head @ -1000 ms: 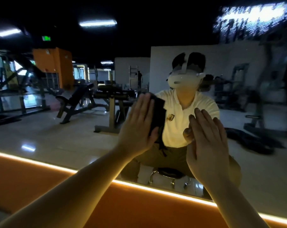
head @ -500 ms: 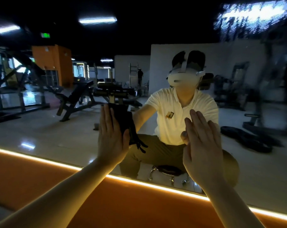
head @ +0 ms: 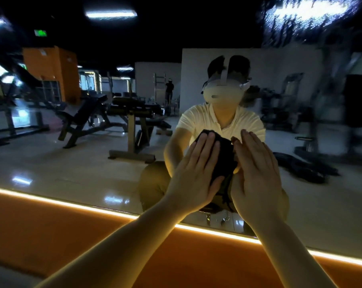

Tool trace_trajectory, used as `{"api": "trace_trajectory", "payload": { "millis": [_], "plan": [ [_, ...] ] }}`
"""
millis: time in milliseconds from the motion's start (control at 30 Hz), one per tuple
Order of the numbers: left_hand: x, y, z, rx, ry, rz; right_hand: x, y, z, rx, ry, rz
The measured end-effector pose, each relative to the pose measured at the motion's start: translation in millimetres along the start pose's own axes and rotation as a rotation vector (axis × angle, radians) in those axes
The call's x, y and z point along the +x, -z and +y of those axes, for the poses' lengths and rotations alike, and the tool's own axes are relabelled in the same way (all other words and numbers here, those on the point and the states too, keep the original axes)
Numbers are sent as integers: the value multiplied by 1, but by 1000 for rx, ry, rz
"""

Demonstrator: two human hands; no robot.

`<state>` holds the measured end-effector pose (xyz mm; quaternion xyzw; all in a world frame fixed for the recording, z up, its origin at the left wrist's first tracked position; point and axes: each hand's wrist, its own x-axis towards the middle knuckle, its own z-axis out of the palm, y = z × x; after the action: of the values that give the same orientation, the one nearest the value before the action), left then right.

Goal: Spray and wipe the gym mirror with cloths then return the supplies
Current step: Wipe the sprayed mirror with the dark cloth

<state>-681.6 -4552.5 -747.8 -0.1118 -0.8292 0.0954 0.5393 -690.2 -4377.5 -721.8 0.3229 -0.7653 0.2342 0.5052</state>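
The cloth [head: 223,159] is being swept back toward 3 o'clock by the flat left hand [head: 196,173], beside the open right hand [head: 256,173], mid-wipe.

This is a gym, and a big wall mirror [head: 321,215] is reflecting most of it. Left of the fingers [head: 206,146], padded weight benches [head: 82,115] are standing on a glossy pale floor [head: 51,169]. Right of the fingers, dark exercise machines [head: 290,104] are blurring into the background. Above the fingers, ceiling strip lights [head: 110,13] are glowing against a black ceiling, and a green exit sign [head: 40,33] is shining far to the upper left, over an orange pillar [head: 51,73]. Below the fingers, a lit strip [head: 72,203] is running along the mirror's lower edge.
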Motion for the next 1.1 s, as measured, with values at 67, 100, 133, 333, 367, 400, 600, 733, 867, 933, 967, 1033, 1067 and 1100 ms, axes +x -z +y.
{"api": "trace_trajectory", "payload": {
  "millis": [67, 100, 133, 333, 367, 400, 600, 733, 867, 933, 967, 1033, 1067, 1100],
  "plan": [
    [-9, 3, -21, 36, -32, -3, -2, -3, -8, 7, 27, -3],
    [-16, 4, -32, 36, -24, -2, -4, -5, -12, 8, 50, -8],
    [-23, 7, -43, 35, -4, -1, -5, -8, -16, 9, 73, -15],
    [-82, 27, -108, 30, 311, 18, -17, -23, -31, 5, 115, -62],
    [-96, 31, -117, 41, 388, 15, -17, -25, -31, -1, 115, -58],
    [-109, 34, -125, 48, 462, 13, -18, -26, -32, -5, 113, -50],
    [-122, 28, -120, -36, 582, 60, -18, -29, -31, -11, 110, -50],
    [-108, 3, -72, -87, 384, 41, -19, -23, -23, -13, 102, -64],
    [-84, -18, -15, -131, 238, 8, -20, -12, -8, -34, 86, -53],
    [-78, -26, 14, -123, 137, -52, -20, -8, -3, -51, 77, -57],
    [-78, -30, 27, -99, 91, -83, -21, -6, -1, -56, 73, -64],
    [-78, -35, 39, -33, -10, -117, -22, -5, 2, -63, 75, -75],
    [-79, -36, 37, -10, -58, -116, -23, -4, 3, -63, 83, -74],
    [-79, -34, 31, 7, -106, -115, -23, -4, 4, -58, 92, -72]
  ]
}}
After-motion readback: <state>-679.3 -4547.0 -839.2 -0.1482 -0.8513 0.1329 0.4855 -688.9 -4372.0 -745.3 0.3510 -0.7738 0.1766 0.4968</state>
